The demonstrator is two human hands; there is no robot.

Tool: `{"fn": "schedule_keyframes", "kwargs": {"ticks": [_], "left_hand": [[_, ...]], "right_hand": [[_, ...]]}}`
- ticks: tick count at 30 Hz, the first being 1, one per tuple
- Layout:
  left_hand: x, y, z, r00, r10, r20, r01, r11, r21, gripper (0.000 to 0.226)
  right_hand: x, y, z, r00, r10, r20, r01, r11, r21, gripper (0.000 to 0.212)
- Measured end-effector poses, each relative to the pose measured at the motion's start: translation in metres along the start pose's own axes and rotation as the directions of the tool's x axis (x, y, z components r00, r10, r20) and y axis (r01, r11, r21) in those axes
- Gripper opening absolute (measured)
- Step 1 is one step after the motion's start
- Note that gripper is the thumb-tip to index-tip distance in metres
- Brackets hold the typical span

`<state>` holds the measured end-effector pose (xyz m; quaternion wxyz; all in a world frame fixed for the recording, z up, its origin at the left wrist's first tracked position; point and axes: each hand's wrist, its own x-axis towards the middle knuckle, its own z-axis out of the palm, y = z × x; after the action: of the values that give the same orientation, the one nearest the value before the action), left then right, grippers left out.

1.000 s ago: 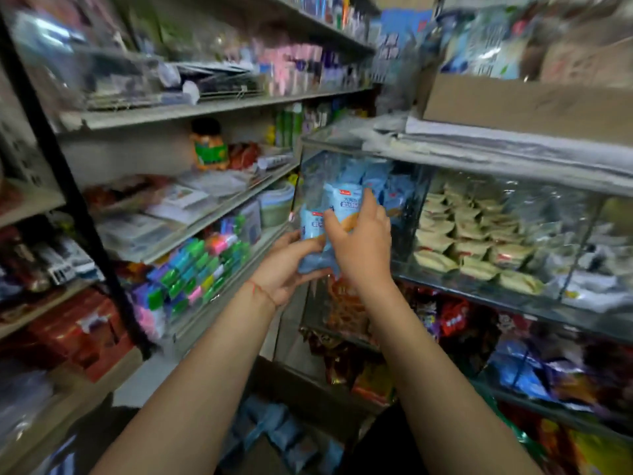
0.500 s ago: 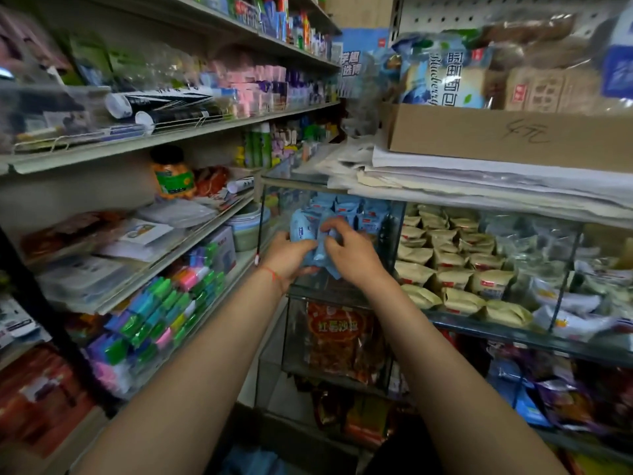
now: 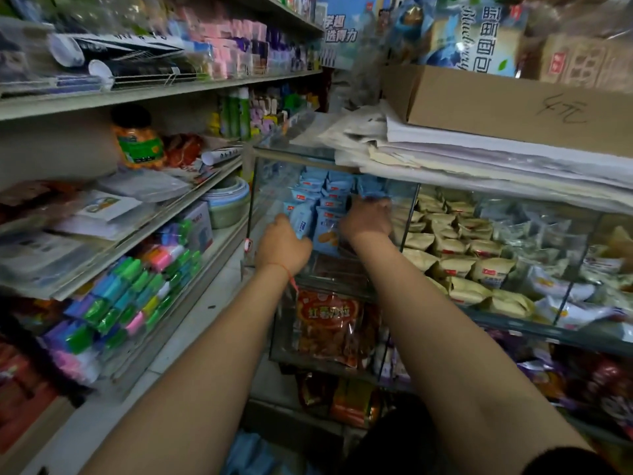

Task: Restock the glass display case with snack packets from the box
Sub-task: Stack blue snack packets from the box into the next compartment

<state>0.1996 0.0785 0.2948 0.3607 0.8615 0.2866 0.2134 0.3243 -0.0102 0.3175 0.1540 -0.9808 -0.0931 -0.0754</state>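
- Two hands inside the top-left compartment of the glass case (image 3: 260, 207), both reaching in from the open front.
- Left hand (image 3: 282, 245): fingers curled round a blue packet (image 3: 301, 219), gripping it at the front of the blue stack (image 3: 325, 197).
- Right hand (image 3: 368, 217): knuckles toward the camera, fingers bent down over the right side of the blue stack; fingertips hidden, grip not determinable.
- Red string (image 3: 286, 269) tied at the left wrist.
- Blue stack: several rows of upright packets, filling the left compartment up to the glass divider (image 3: 409, 214).
- Tan packets (image 3: 455, 248): rows in the next compartment, right of the divider.
- White packets (image 3: 555, 286): further right on the same level.
- Orange bag (image 3: 327, 323): lower compartment, directly below the hands.
- Paper pile (image 3: 479, 149) on the case top, with a cardboard box (image 3: 496, 101) resting on it.
- More blue packets (image 3: 250, 454) at the bottom edge between the forearms; container around them not clearly visible.
- Side shelves (image 3: 137, 94) on the left, holding mixed goods; green-capped markers (image 3: 137, 286) on a lower level.
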Motion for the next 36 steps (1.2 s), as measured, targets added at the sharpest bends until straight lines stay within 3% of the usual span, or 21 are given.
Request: {"fn": "schedule_keyframes", "kwargs": {"ticks": [5,12,19,26,31,36], "left_hand": [[0.007,-0.003,-0.001,1.000,-0.023,-0.003,0.023,0.999,-0.032,0.040],[0.007,-0.004,0.003,1.000,0.005,-0.015,-0.005,1.000,0.028,0.039],[0.011,-0.007,0.004,1.000,0.020,0.007,-0.019,1.000,-0.008,0.038],[0.011,-0.007,0.003,0.999,0.015,0.045,-0.013,0.999,-0.041,0.036],[0.009,-0.009,-0.001,0.995,-0.028,0.100,0.044,0.986,-0.164,0.037],[0.009,-0.005,-0.008,0.990,-0.036,0.133,0.072,0.958,-0.278,0.048]], "right_hand": [[0.014,-0.008,0.008,0.999,0.033,-0.019,-0.034,0.995,-0.089,0.054],[0.024,-0.004,0.026,0.996,0.019,0.083,-0.023,0.999,0.045,0.048],[0.034,-0.005,0.037,0.988,0.051,0.147,-0.054,0.998,0.013,0.050],[0.035,-0.005,0.030,0.994,0.007,0.107,-0.002,0.999,-0.047,0.047],[0.031,-0.005,0.021,0.994,-0.036,0.108,0.040,0.999,-0.029,0.042],[0.023,-0.004,0.013,0.991,0.018,0.130,-0.030,0.995,0.093,0.049]]}}
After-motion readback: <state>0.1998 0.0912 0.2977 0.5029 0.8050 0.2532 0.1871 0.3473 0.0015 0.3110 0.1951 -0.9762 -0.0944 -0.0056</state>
